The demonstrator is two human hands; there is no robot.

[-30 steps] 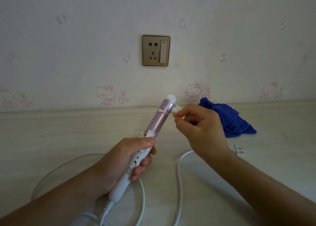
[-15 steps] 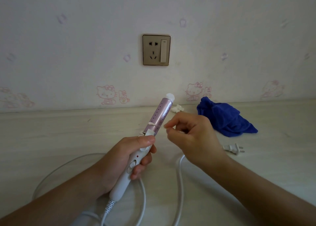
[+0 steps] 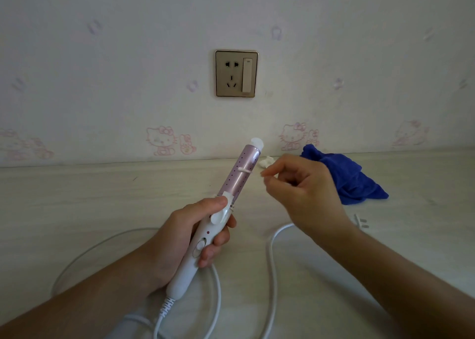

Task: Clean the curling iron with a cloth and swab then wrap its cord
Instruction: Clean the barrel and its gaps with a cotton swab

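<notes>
My left hand [image 3: 185, 236] grips the white handle of the curling iron [image 3: 205, 236], thumb on the clamp lever. The iron tilts up and to the right, and its pink dotted barrel [image 3: 239, 179] ends in a white tip. My right hand [image 3: 305, 197] is pinched on a thin white swab [image 3: 244, 170] whose end lies across the upper barrel. The white cord [image 3: 270, 261] runs from the handle and loops over the table, ending at the plug [image 3: 361, 221] lying loose at the right. The blue cloth [image 3: 344, 176] sits crumpled against the wall.
A small white wad [image 3: 266, 162] lies by the wall behind the barrel. A wall socket with a switch [image 3: 236, 74] is above the pale wooden tabletop [image 3: 77, 197]. More cord curves round at the front left.
My right hand slid the swab down the barrel toward the clamp, then back up toward the tip. The left hand and iron stayed almost still.
</notes>
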